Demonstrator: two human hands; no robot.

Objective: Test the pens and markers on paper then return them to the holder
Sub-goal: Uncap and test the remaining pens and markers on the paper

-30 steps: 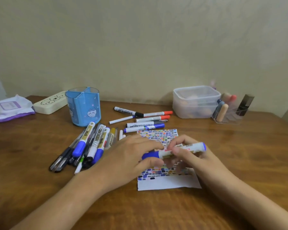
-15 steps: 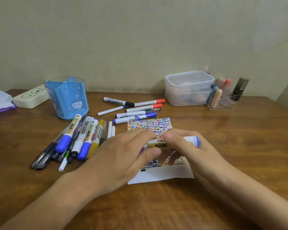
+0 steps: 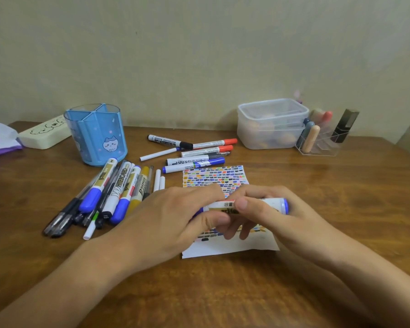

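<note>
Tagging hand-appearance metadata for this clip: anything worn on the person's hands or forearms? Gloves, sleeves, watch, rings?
Nothing worn that shows. The left hand and the right hand are bare, with no gloves and no rings on the visible fingers. Both forearms are bare up to the frame edge: no sleeves, watch, bracelet or markings. Fingernails look short and unpainted.
</note>
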